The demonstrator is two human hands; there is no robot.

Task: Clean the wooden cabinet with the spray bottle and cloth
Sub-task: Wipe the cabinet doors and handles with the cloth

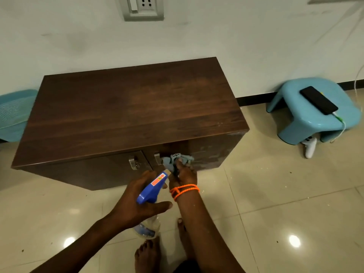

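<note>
My right hand (183,174) presses the bunched cloth (176,160) on the front door of the wooden cabinet (130,107), my left hand (137,203) grips the spray bottle (151,191), whose nozzle sits so near my wrist that I may spray myself.

single head view, looking steeply down and forward, close above wooden cabinet (128,107) against wall (78,36)
</note>
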